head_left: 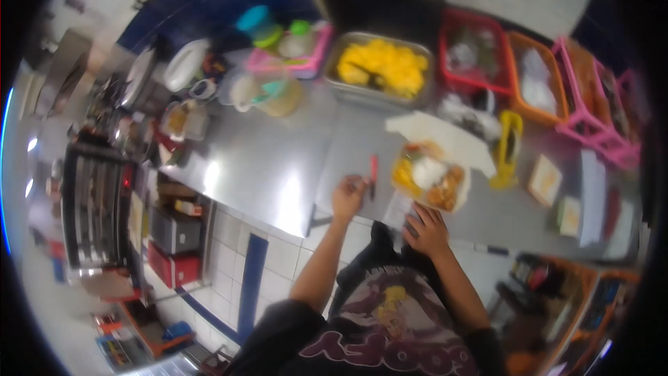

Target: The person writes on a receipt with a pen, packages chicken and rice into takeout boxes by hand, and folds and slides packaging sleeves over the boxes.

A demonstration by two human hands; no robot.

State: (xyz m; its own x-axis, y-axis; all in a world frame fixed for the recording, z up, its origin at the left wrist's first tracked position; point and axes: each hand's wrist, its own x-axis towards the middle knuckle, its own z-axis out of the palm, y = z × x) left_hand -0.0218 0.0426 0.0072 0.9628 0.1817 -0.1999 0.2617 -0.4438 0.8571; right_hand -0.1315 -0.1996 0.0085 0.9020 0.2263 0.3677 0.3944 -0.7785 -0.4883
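Note:
My left hand [349, 196] is over the steel table with its fingers curled and pinched at a thin red-and-dark pen [374, 169]; blur softens the exact contact. My right hand [426, 228] rests at the table's front edge, fingers spread, beside and partly over a white paper slip [398, 209]. Just beyond that hand sits an open takeaway box [479, 155], its lid folded back. In it are white rice [428, 171], yellow food on the left and brown fried pieces [451, 187] on the right.
Along the back stand a steel pan [379, 98] of yellow pieces, a red basket [473, 87], an orange basket [539, 108] and a pink tray [306, 68]. A jug [282, 98] is at left. A yellow tool [506, 157] and white cartons [545, 180] lie to the right.

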